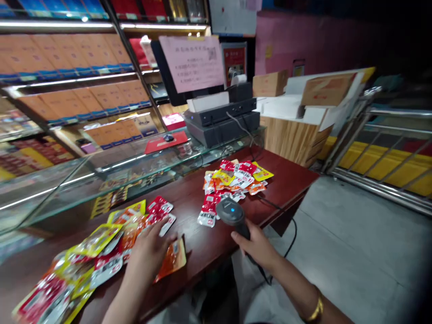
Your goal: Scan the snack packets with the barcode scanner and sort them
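Observation:
My right hand [257, 245] is wrapped round the handle of a black barcode scanner [232, 215], its blue light lit and its cable trailing below. The scanner head is in front of a pile of snack packets [236, 177] in red, white, yellow and orange. My left hand [151, 245] is open, fingers apart, over a longer spread of packets [97, 243] on the left. An orange packet [173, 258] lies just right of that hand, partly hidden by it. Whether my left fingers touch any packet, I cannot tell.
The packets lie on a dark red wooden table [189, 243] against a glass display counter [111, 180]. On the counter stand a monitor with a pink sheet [192, 63] and black cash-register units [222, 123]. Cardboard boxes [326, 87] and a metal railing [388, 148] are at right.

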Motion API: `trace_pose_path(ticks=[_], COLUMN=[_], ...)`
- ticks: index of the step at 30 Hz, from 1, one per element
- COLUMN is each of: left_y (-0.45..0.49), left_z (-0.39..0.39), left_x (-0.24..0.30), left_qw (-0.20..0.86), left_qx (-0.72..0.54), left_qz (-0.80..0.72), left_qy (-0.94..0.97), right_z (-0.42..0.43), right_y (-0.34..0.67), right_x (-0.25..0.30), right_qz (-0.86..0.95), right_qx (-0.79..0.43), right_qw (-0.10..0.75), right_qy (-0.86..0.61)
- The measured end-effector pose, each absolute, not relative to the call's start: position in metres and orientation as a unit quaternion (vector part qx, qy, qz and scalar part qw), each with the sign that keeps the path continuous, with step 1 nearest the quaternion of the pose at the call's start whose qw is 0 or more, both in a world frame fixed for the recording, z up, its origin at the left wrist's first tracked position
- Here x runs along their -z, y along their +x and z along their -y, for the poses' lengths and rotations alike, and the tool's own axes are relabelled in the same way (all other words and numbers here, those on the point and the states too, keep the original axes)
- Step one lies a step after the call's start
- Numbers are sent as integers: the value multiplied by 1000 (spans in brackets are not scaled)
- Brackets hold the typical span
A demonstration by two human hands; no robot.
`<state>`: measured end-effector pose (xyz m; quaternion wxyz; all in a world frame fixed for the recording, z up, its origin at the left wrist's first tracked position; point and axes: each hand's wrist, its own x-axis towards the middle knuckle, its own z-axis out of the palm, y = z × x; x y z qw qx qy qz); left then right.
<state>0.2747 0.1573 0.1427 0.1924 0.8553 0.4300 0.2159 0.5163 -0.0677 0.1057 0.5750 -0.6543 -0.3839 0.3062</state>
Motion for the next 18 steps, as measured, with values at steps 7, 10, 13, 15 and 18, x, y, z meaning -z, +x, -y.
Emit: trace_pose_path(ticks=[7,10,13,15,18], left_y=[194,204,217,226,241], left_z=[-139,-134,-129,-126,-122], left_x=[-141,-135,-131,-131,-132], left_qw=[62,68,93,146,229], left_qx=[-15,-14,-56,-93,-146], left_qz=[-531,-525,-537,-552,-555], left_qy=[845,848,837,815,786], right_z=[60,61,63,63,61], right_y=[500,494,486,480,473], right_x=[-104,-105,-107,-109,-111], right_qz=[377,391,411,423,439], right_qx=[-364,-368,-372,-386,-398], right_qw=[554,548,540,537,536], right_qy=[-647,-642,-633,-620,-601])
